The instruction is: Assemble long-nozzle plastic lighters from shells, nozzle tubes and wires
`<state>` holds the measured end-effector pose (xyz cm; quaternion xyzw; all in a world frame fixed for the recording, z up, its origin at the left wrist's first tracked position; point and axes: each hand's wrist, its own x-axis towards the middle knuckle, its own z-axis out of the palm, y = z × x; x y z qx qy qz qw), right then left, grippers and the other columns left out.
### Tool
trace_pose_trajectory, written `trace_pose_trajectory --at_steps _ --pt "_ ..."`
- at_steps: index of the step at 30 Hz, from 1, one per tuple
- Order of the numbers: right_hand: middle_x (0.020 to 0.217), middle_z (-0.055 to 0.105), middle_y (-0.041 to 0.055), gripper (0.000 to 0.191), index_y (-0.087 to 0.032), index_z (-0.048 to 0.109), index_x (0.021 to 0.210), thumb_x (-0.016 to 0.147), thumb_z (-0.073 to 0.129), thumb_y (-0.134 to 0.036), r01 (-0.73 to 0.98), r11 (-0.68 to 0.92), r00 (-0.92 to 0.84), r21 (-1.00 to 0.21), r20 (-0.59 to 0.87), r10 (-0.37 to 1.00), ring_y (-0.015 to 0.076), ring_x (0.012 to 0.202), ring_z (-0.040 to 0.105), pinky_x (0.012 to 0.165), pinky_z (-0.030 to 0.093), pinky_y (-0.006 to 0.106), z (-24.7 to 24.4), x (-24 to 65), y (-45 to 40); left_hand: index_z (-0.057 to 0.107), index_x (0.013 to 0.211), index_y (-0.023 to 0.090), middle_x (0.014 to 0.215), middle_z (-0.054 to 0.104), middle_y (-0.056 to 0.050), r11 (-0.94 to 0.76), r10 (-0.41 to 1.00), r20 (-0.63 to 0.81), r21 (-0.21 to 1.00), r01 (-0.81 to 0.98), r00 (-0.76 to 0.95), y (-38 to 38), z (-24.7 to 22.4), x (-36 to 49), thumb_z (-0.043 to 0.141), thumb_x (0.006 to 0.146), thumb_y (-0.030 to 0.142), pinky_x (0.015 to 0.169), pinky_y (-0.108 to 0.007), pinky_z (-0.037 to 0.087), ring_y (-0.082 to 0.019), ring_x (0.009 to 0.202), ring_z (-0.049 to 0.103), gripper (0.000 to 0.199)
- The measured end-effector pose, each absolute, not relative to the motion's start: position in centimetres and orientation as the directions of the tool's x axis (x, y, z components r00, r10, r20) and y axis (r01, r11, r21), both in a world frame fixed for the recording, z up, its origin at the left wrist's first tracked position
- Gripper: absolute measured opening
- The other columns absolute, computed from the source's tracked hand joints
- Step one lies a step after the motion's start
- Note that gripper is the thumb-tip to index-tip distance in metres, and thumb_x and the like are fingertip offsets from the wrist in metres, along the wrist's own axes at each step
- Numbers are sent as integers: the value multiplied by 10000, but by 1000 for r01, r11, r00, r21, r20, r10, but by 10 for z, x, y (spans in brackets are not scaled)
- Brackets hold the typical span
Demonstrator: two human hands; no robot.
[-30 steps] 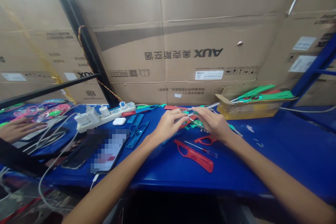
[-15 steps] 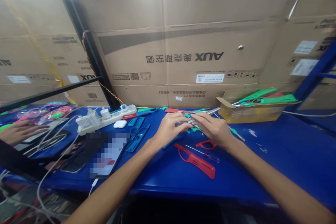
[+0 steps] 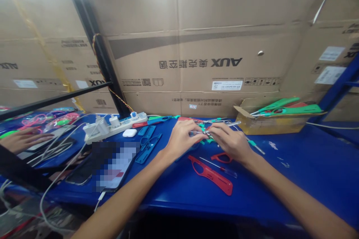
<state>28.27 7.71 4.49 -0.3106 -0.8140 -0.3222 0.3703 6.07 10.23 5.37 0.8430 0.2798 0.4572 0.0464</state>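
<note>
Above the blue table, my left hand (image 3: 183,136) pinches a thin, pale, wire-like piece (image 3: 198,132) between thumb and fingertips. Facing it, my right hand (image 3: 232,142) is closed around a slim silver metal tube (image 3: 235,123), whose far end sticks out past the knuckles. The two pieces meet or nearly meet between my fingertips; the exact contact is too small to tell. Green lighter parts (image 3: 209,140) lie under and behind the hands, partly covered. Nearer me rest a red lighter casing half (image 3: 214,177), a screwdriver (image 3: 228,172) with a clear handle and a smaller red looped piece (image 3: 223,157).
Blue casing halves (image 3: 148,149) lie left of my hands, beside phones (image 3: 119,168), a white earbud case (image 3: 129,133) and a power strip (image 3: 123,126). At right stands a cardboard box (image 3: 275,124) of green and red lighters. Another person's hand (image 3: 25,138) is far left.
Both hands stay close together, their fingertips slightly shifted. The thin piece and the metal tube now show more clearly between them. The whole view has moved a little.
</note>
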Motion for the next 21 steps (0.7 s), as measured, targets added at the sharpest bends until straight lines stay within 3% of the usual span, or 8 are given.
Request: trace_pose_trajectory --at_steps 9,14,17,21 --pt "1054 766 56 118 -190 656 1067 1028 545 -209 763 595 -481 255 838 258 115 768 741 553 476 199 46 284 76 726 938 208 891 736 -17 -873 454 762 276 403 461 97 59 62 689 961 351 844 -331 447 -183 865 666 150" --pt "1047 752 71 118 -194 644 1062 1033 531 -209 762 611 -454 215 850 267 131 823 740 556 498 192 45 283 76 719 940 207 902 739 -26 -875 432 780 242 419 452 97 59 62 633 996 378 849 -333 450 -186 877 672 200" --pt "1060 725 93 151 -191 640 1112 1035 511 -198 740 652 -442 165 850 286 160 904 733 586 537 201 43 283 77 716 938 203 886 729 -21 -880 399 795 192 434 457 97 58 62 625 1000 389 852 -332 435 -177 861 663 216" --pt "1089 672 101 223 -212 646 1202 1029 505 -203 724 683 -451 92 813 368 174 840 718 627 592 254 43 283 78 714 956 199 873 724 -17 -879 366 795 124 460 485 99 56 62 627 1000 389 862 -341 408 -177 864 651 214"
